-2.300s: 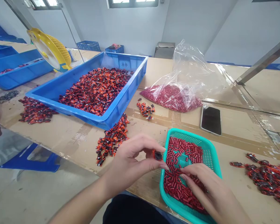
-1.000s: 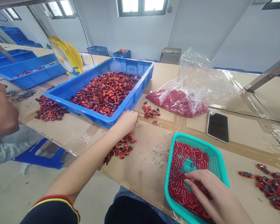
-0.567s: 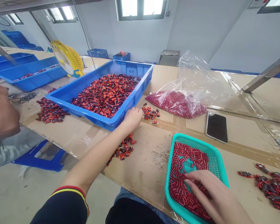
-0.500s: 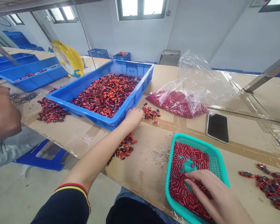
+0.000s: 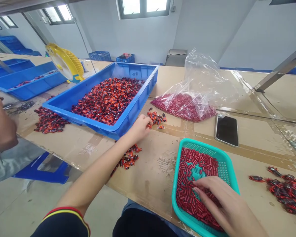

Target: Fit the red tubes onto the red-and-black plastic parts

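My left hand (image 5: 141, 128) reaches past the near corner of a blue tray (image 5: 138, 102), fingers curled together at the edge of a small pile of orange-and-black pieces (image 5: 158, 118). Its fingertips are partly hidden, so what they grip is unclear. Under that forearm lies another pile of the same pieces (image 5: 130, 158). Over a teal mesh basket (image 5: 233, 174) full of short dark-red tubes (image 5: 187, 197), my right hand (image 5: 217, 197) has thumb and forefinger closed, seemingly on one small red tube. A heap of orange-and-black pieces (image 5: 123, 95) fills much of the blue tray.
A clear plastic bag of red tubes (image 5: 185, 105) and a phone (image 5: 227, 130) lie beyond the basket. More dark pieces (image 5: 286, 194) are heaped at right. A yellow fan (image 5: 66, 62) stands behind the tray; another person's hand (image 5: 1, 128) is at left.
My left hand has shifted from the tray's corner to the small pile, its fingers bending down to the pieces. The right hand stays over the basket. The view has moved slightly.
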`<state>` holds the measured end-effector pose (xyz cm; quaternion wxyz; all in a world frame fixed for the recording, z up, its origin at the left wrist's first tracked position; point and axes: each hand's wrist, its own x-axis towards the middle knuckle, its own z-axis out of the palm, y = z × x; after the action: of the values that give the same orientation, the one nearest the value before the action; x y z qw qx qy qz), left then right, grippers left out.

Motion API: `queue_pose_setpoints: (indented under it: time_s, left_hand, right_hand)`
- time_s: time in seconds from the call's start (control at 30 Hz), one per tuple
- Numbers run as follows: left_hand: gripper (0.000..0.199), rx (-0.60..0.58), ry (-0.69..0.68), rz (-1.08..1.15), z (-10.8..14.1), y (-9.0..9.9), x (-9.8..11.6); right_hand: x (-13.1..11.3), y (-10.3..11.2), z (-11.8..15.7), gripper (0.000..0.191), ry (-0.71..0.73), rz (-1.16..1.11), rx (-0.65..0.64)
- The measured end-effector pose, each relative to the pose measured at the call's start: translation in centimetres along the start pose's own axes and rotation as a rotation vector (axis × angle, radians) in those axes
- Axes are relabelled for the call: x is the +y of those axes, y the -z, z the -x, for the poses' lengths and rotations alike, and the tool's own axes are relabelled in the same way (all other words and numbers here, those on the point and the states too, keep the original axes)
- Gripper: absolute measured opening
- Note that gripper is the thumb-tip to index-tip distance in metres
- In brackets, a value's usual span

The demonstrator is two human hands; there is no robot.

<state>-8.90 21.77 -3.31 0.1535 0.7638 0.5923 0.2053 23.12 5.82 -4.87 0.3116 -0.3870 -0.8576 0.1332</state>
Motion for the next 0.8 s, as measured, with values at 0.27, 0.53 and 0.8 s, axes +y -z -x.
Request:
queue_pose_setpoints:
  time_s: [0.27, 0.53, 0.8]
  left_hand:
    - [0.015, 0.228, -0.201, 0.526, 8.9, -0.9, 6.8]
    - [0.033, 0.16, -0.397, 0.894, 13.9, -0.3, 11.6]
    - [0.037, 0.158, -0.413, 0.977, 14.3, 0.0, 12.6]
  right_hand:
    - [-1.1, 0.9, -0.5, 0.009, -0.088, -0.094, 0.066]
    - [-2.4, 1.4, -1.0, 0.008, -0.131, -0.153, 0.111]
    - [-2.7, 1.3, -0.9, 0.009, -0.138, -0.171, 0.096]
